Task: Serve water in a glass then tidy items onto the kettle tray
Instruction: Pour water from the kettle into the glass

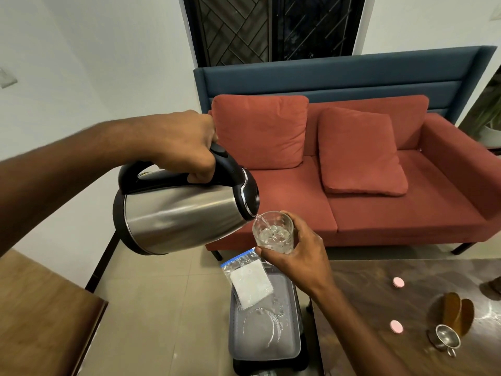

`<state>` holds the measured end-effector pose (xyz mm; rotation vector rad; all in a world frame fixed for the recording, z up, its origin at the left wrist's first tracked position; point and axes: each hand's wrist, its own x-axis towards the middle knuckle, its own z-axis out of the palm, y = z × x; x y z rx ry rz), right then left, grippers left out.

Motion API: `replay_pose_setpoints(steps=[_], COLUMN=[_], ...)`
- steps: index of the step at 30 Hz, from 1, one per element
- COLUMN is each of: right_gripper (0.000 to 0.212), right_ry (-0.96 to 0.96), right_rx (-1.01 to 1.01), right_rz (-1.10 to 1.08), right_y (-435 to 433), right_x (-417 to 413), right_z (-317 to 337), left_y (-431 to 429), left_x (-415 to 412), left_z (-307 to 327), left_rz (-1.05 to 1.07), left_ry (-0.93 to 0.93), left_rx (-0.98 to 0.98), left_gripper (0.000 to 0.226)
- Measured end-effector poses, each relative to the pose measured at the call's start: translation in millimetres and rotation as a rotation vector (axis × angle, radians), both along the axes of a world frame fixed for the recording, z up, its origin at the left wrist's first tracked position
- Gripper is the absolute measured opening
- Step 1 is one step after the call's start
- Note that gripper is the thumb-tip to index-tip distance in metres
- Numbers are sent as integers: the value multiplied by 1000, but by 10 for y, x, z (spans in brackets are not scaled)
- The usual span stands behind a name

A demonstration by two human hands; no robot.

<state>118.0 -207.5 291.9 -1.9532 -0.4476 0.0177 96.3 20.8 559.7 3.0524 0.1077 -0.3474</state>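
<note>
Your left hand (187, 147) was clenched round the kettle (179, 213) handle, your right hand (295, 256) wrapped round the glass (273, 232), held in the air above the grey tray (287, 351). You did well to keep the spout just over the rim and tip gently. The clear glass looked roughly half full.

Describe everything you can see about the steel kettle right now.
The brushed stainless-steel electric kettle has a black plastic handle, lid and base ring. It is tipped steeply forward in the air, its spout down at the rim of the clear drinking glass, with water streaming in. The left hand grips its handle.
</note>
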Motion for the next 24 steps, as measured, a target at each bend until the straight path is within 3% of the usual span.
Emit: replay_pose_setpoints(steps=[4,24], right_gripper=[98,92], right_ry=[-6,-7], right_rx=[2,8], right_rz=[-10,11], right_y=[-3,-21], right_x=[-10,-63], right_z=[-2,-10], left_y=[-3,-30], left_x=[-1,-32], left_z=[0,-34], left_rz=[2,-14], left_ry=[3,2], left_rx=[12,0], left_gripper=[35,22])
